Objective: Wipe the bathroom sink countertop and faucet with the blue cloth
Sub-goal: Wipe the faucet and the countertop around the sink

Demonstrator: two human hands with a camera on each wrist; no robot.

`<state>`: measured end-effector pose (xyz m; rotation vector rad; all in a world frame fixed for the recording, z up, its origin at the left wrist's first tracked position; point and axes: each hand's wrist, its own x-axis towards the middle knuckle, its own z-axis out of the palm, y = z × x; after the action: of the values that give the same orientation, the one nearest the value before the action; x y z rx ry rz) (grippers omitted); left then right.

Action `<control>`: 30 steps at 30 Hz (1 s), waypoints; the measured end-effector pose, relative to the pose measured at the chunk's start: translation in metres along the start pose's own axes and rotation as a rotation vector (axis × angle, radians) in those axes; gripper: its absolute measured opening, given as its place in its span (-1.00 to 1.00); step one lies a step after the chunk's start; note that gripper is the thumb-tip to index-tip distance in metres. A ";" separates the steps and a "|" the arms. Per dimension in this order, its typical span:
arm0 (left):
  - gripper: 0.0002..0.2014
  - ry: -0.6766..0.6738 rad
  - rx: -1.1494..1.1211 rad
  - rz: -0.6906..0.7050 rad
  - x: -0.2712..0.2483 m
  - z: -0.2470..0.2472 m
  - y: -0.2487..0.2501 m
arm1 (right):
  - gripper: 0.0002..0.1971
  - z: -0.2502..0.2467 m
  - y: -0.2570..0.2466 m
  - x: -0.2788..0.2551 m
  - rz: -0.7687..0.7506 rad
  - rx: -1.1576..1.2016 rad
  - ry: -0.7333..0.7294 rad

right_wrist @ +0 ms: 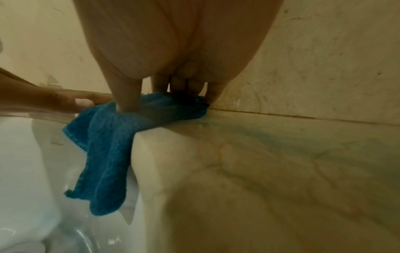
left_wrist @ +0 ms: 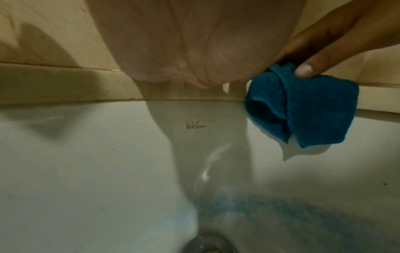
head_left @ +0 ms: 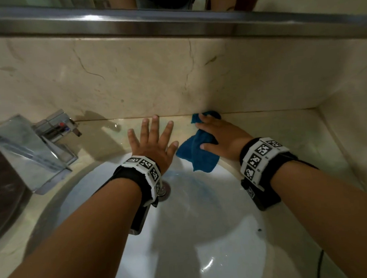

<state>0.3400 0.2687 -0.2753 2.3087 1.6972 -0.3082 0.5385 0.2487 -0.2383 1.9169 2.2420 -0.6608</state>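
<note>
My right hand [head_left: 217, 131] grips the bunched blue cloth [head_left: 197, 157] and presses it on the beige marble countertop [head_left: 284, 129], close to the back wall. The thumb and curled fingers dig into the blue cloth [right_wrist: 108, 145], and one end hangs over the rim into the sink basin [head_left: 204, 222]. My left hand [head_left: 153, 136] lies flat on the counter just left of the cloth, fingers spread, holding nothing. The left wrist view shows the cloth [left_wrist: 314, 111] under the right thumb. The chrome faucet [head_left: 30, 151] stands at the far left, away from both hands.
A marble backsplash [head_left: 153, 76] rises right behind the hands, with a metal mirror ledge [head_left: 172, 22] above. A side wall [head_left: 351, 119] closes the counter on the right. The drain [head_left: 165, 189] sits under my left wrist. A dark object [head_left: 2, 190] stands at the left edge.
</note>
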 end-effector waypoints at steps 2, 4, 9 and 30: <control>-0.43 0.006 0.001 -0.003 0.000 0.000 0.000 | -0.36 0.001 -0.003 0.004 0.021 -0.002 0.001; -0.43 0.008 0.006 -0.004 0.000 0.001 0.000 | -0.38 0.004 -0.005 0.005 0.045 0.002 0.015; -0.43 0.003 -0.001 0.004 0.000 0.001 -0.001 | -0.43 0.008 -0.004 0.002 0.162 0.022 0.019; -0.43 0.018 -0.011 -0.002 0.001 0.001 -0.001 | -0.45 0.020 0.017 -0.031 0.109 -0.054 -0.014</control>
<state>0.3395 0.2690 -0.2769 2.3093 1.7053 -0.2780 0.5572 0.2141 -0.2496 1.9855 2.1077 -0.5905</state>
